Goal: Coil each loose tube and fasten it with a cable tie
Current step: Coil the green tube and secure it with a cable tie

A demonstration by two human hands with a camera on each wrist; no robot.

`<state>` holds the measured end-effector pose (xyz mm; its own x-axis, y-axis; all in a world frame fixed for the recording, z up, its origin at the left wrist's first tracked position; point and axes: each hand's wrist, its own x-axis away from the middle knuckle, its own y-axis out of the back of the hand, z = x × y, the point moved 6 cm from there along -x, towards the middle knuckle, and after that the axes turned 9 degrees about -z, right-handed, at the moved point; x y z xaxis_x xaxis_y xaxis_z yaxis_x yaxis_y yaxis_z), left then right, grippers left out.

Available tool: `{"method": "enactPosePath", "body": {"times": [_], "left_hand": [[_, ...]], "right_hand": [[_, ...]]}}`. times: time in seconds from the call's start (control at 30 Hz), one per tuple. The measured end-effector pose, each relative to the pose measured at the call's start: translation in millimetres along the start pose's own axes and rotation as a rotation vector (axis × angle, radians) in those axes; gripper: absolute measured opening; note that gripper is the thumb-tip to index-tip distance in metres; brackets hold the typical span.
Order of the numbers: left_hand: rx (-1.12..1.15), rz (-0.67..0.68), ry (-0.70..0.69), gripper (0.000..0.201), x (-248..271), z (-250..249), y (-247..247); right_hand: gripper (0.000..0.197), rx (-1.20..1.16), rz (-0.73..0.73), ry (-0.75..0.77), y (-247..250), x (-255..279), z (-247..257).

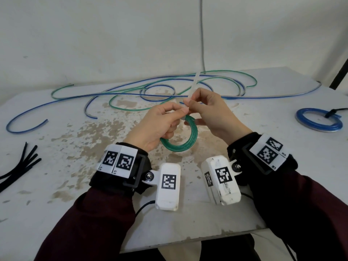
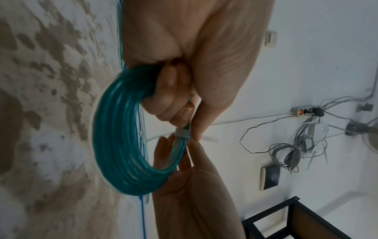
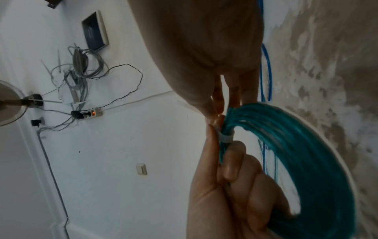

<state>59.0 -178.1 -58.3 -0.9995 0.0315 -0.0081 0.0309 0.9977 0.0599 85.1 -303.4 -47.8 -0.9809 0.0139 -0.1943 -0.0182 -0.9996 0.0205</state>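
A coiled green tube [image 1: 181, 146] hangs above the table between both hands. My left hand [image 1: 175, 117] grips the coil's upper part, fingers curled round its strands [image 2: 122, 129]. A white cable tie [image 2: 182, 133] is looped round the coil beside the left thumb, also seen in the right wrist view as a white band [image 3: 225, 138]. Its long tail [image 1: 194, 85] sticks up and away, pinched by my right hand [image 1: 190, 102] between thumb and forefinger. Loose green tube [image 1: 226, 72] and loose blue tube [image 1: 113, 94] sprawl over the far half of the table.
A blue coil [image 1: 318, 119] bound with a black tie lies at the right. Several black cable ties [image 1: 20, 166] lie by the left edge. The stained white table [image 1: 75, 185] stands against a wall; a grey cable [image 1: 202, 34] hangs down it.
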Motion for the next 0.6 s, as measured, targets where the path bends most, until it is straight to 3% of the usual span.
{"method": "enactPosePath", "body": {"times": [0.13, 0.2, 0.33, 0.6], "left_hand": [[0.089, -0.021, 0.013, 0.013, -1, -1, 4], [0.138, -0.034, 0.003, 0.014, -3, -4, 7], [0.26, -0.003, -0.009, 0.018, -4, -7, 5], [0.241, -0.021, -0.096, 0.014, -3, -11, -1]], "right_hand": [[0.005, -0.054, 0.231, -0.124, -2, 6, 2], [0.012, -0.079, 0.293, -0.133, -2, 9, 5], [0.023, -0.111, 0.258, -0.12, 1, 6, 5], [0.013, -0.124, 0.193, -0.082, 5, 6, 14]]}}
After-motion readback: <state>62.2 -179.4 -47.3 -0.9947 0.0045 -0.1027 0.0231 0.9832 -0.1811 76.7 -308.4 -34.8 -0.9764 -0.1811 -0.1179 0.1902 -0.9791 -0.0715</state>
